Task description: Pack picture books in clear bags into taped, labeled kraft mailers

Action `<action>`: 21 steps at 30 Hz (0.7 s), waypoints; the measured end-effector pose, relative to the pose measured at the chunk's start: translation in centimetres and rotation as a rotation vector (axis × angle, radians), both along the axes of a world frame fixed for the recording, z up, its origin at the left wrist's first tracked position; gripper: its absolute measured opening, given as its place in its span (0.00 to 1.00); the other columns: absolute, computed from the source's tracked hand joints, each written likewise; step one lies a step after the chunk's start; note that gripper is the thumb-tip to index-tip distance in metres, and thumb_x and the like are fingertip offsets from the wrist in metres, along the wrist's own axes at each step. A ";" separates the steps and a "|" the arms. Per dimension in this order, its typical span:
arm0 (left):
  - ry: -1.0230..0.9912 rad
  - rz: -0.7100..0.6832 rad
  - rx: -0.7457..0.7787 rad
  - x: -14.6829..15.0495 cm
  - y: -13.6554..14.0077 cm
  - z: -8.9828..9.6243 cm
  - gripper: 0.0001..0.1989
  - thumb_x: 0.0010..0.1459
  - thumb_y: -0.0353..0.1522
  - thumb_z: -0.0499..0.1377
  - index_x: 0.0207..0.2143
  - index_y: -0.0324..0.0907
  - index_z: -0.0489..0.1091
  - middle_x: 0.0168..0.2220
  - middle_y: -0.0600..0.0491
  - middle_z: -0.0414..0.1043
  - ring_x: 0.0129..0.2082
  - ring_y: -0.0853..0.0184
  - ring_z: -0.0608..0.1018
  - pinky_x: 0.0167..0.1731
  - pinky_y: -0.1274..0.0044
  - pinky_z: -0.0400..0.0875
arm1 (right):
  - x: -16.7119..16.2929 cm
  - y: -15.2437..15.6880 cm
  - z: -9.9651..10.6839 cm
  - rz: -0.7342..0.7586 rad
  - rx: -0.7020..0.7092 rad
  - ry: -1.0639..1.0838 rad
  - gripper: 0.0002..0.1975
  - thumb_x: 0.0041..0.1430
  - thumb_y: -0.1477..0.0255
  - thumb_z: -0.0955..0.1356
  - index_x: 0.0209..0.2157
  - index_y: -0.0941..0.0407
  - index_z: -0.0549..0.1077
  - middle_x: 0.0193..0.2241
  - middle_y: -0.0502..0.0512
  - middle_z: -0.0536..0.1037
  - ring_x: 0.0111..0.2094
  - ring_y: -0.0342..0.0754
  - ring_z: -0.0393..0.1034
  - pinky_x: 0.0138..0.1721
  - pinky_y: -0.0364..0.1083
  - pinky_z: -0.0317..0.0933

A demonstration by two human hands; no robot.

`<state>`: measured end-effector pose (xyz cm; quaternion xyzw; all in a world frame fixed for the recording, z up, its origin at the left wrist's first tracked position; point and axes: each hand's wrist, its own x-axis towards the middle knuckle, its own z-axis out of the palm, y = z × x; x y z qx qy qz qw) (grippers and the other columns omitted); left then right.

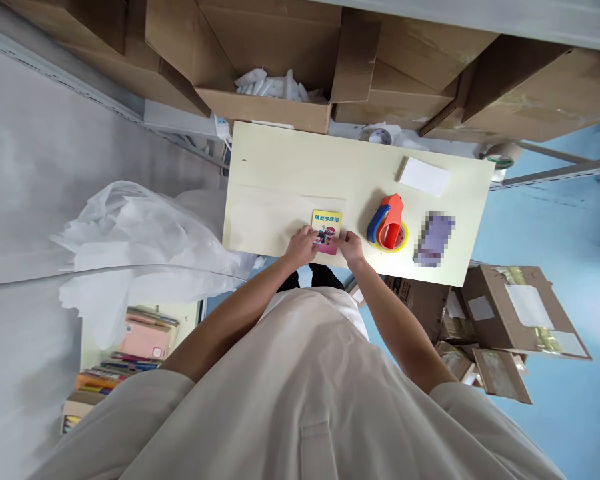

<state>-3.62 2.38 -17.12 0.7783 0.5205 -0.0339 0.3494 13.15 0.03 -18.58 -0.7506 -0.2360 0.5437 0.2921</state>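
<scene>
A small book (329, 220) with a yellow and pink cover, Chinese characters and cartoon figures lies near the front edge of the pale table (300, 157). My left hand (301, 247) grips its left edge, fingers over the cover. At the right edge is my right hand (353, 248), fingers curled and thumb reaching onto the cover. A thin translucent sheet (275, 207), perhaps plastic film, seems to lie flat to the left of and behind the book. Right of my right hand stands a red and blue tape dispenser (391, 213) with a yellowish tape roll.
A stack of white cards (424, 176) and a blurred purple item (435, 239) lie at the table's right. Open cardboard boxes (265, 110) line the shelf behind. White plastic bags (145, 247) hang at left; books (145, 337) sit below them. More cartons (480, 293) stand lower right.
</scene>
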 end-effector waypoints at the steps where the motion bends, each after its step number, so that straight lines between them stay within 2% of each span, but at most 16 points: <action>1: -0.018 0.023 -0.008 0.1 -0.1 -0.1 0.19 0.56 0.31 0.56 0.51 0.40 0.66 0.52 0.42 0.62 0.51 0.55 0.69 0.49 0.63 0.68 | 0.1 0.0 0.2 0.017 -0.010 -0.035 0.12 0.37 0.65 0.69 0.24 0.55 0.64 0.20 0.44 0.65 0.23 0.41 0.59 0.25 0.42 0.56; 4: -0.118 0.091 -0.046 1.1 -0.6 -0.5 0.20 0.56 0.33 0.57 0.51 0.40 0.65 0.53 0.41 0.63 0.54 0.54 0.67 0.53 0.61 0.65 | 0.4 -0.3 1.0 0.001 0.029 -0.136 0.11 0.39 0.65 0.68 0.22 0.54 0.62 0.18 0.42 0.63 0.22 0.40 0.56 0.24 0.42 0.54; 7: -0.339 0.169 -0.129 3.2 -1.0 -0.2 0.21 0.59 0.36 0.55 0.55 0.40 0.63 0.54 0.41 0.62 0.57 0.57 0.66 0.56 0.63 0.63 | 1.4 -1.1 2.2 -0.039 0.098 -0.245 0.11 0.43 0.64 0.67 0.26 0.55 0.64 0.20 0.44 0.66 0.23 0.41 0.59 0.24 0.42 0.57; 10: -0.587 0.288 -0.289 5.4 -1.1 0.9 0.24 0.62 0.39 0.52 0.57 0.38 0.60 0.57 0.39 0.60 0.54 0.59 0.70 0.53 0.68 0.67 | 2.1 -2.0 3.3 -0.032 0.149 -0.276 0.14 0.46 0.61 0.68 0.31 0.55 0.65 0.24 0.49 0.71 0.25 0.44 0.65 0.24 0.43 0.61; 12: -0.717 0.317 -0.394 6.1 -0.8 1.8 0.24 0.62 0.42 0.50 0.56 0.37 0.62 0.55 0.39 0.64 0.50 0.60 0.73 0.47 0.70 0.71 | 1.9 -2.2 3.7 0.002 0.182 -0.202 0.17 0.46 0.60 0.69 0.34 0.55 0.64 0.29 0.52 0.74 0.27 0.46 0.68 0.24 0.44 0.64; 16: -0.860 0.361 -0.451 4.6 0.3 2.7 0.24 0.63 0.47 0.47 0.48 0.39 0.68 0.44 0.44 0.73 0.44 0.61 0.76 0.41 0.72 0.73 | 0.1 -1.4 3.6 0.133 0.259 0.041 0.21 0.46 0.59 0.71 0.40 0.54 0.66 0.41 0.56 0.74 0.37 0.48 0.71 0.33 0.48 0.69; 18: -0.811 0.447 -0.429 3.0 1.1 2.4 0.26 0.63 0.49 0.45 0.43 0.39 0.71 0.40 0.46 0.75 0.43 0.61 0.77 0.41 0.73 0.72 | -1.1 -0.6 3.4 0.181 0.255 0.133 0.21 0.49 0.59 0.69 0.44 0.53 0.69 0.45 0.57 0.73 0.43 0.50 0.70 0.42 0.51 0.68; 21: -0.689 0.544 -0.485 0.7 2.4 1.2 0.31 0.63 0.52 0.41 0.34 0.38 0.73 0.31 0.48 0.76 0.37 0.63 0.78 0.37 0.74 0.72 | -2.5 0.3 2.8 0.144 0.215 0.174 0.21 0.50 0.58 0.68 0.44 0.54 0.72 0.47 0.58 0.73 0.48 0.52 0.67 0.47 0.53 0.65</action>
